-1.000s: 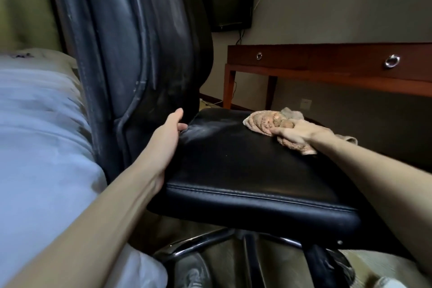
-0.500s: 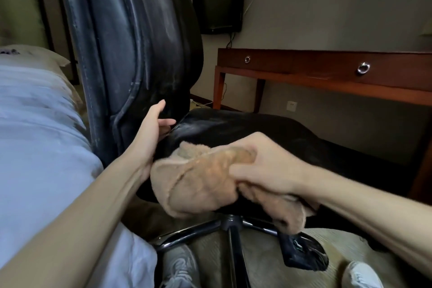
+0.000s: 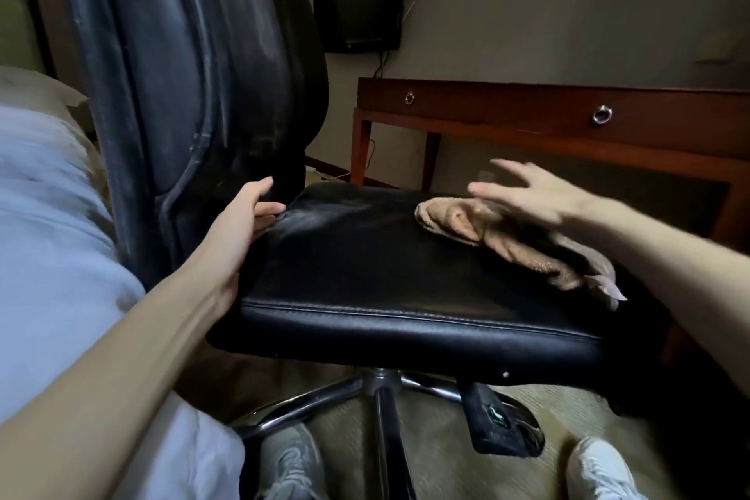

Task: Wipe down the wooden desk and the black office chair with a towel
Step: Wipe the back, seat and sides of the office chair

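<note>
Grips the far left corner of the chair (image 3: pixel 365 276) seat with the left hand (image 3: pixel 239 231) — fingers (image 3: pixel 266 211) curled over the top, thumb up by the tall back. Looks like a way to stop the chair from spinning. Spreads the right hand (image 3: pixel 539 195) wide over the towel (image 3: pixel 479 229), fingers (image 3: pixel 487 189) apart and holding nothing. Too blurry to tell if touching. Probably getting ready to press down and rub. Keeps the towel on the far right part of the seat — tan, fluffy, soft, all bunched up in a long heap. Leaves the wooden worktop (image 3: pixel 527 110) far back by the wall.
</note>
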Available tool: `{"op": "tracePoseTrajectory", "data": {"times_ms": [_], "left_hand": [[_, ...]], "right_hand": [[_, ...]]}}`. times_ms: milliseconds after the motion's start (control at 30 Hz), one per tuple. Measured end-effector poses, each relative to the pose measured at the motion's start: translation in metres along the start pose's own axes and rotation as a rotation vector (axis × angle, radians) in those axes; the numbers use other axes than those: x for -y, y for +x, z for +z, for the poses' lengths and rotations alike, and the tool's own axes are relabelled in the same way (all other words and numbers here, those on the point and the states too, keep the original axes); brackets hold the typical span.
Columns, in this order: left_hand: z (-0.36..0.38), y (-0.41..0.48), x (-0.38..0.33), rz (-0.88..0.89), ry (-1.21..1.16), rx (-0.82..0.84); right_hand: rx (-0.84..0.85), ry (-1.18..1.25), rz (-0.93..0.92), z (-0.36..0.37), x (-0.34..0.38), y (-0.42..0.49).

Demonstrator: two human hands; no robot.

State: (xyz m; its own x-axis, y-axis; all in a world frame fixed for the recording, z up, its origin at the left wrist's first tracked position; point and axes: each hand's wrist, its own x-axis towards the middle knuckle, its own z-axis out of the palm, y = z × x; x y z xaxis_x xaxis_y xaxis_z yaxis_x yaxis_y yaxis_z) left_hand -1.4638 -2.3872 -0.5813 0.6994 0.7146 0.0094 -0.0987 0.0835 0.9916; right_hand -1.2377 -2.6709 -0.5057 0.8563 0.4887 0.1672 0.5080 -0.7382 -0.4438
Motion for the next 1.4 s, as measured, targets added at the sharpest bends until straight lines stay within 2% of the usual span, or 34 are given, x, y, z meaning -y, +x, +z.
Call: {"op": "tracePoseTrajectory", "data": {"times_ms": [67,167,333,400,567,633,700,767,833,900,967,1100,1200,1267,1400], "left_hand": [[0.000,0.007,0.006,0.005,0.017,-0.001],[0.000,0.010,0.009,0.013,0.025,0.018],[0.004,0.005,0.010,0.033,0.078,0.032],[0.005,0.003,0.010,0.045,0.091,0.018],[0.005,0.003,0.009,0.044,0.056,0.014],[0.004,0.002,0.008,0.055,0.041,0.018],[0.002,-0.001,0.007,0.064,0.002,0.034],[0.001,-0.002,0.006,0.056,-0.013,0.046],[0.003,-0.002,0.007,0.047,-0.002,0.043],[0.004,-0.002,0.007,0.047,0.013,0.041],[0.005,-0.003,0.007,0.050,0.019,0.041],[0.007,-0.006,0.005,0.054,0.018,0.048],[0.009,-0.006,0.005,0.089,0.030,0.053],[0.010,-0.006,0.005,0.093,0.049,0.039],[0.011,-0.008,0.000,0.106,0.024,0.024]], "right_hand": [[0.011,-0.056,0.058,0.029,-0.015,0.018],[0.124,0.000,0.009,0.061,-0.030,0.032],[0.127,-0.081,-0.035,0.056,-0.018,-0.001],[0.128,-0.081,-0.138,0.051,-0.006,-0.032],[0.100,-0.111,-0.560,0.055,0.042,-0.129],[0.142,-0.102,-0.663,0.051,0.057,-0.152],[0.204,0.110,-0.644,0.036,0.063,-0.152],[0.052,0.280,-0.598,0.014,0.063,-0.131],[-0.162,0.213,-0.519,-0.005,0.060,-0.097],[-0.266,0.020,-0.414,-0.014,0.056,-0.062],[-0.216,-0.072,-0.289,-0.001,0.044,-0.027],[0.068,-0.226,-0.031,0.066,0.015,0.021],[0.029,-0.278,-0.010,0.078,0.024,0.020],[0.050,-0.209,-0.150,0.077,0.037,-0.006],[0.131,-0.001,-0.657,0.073,0.073,-0.097]]}}
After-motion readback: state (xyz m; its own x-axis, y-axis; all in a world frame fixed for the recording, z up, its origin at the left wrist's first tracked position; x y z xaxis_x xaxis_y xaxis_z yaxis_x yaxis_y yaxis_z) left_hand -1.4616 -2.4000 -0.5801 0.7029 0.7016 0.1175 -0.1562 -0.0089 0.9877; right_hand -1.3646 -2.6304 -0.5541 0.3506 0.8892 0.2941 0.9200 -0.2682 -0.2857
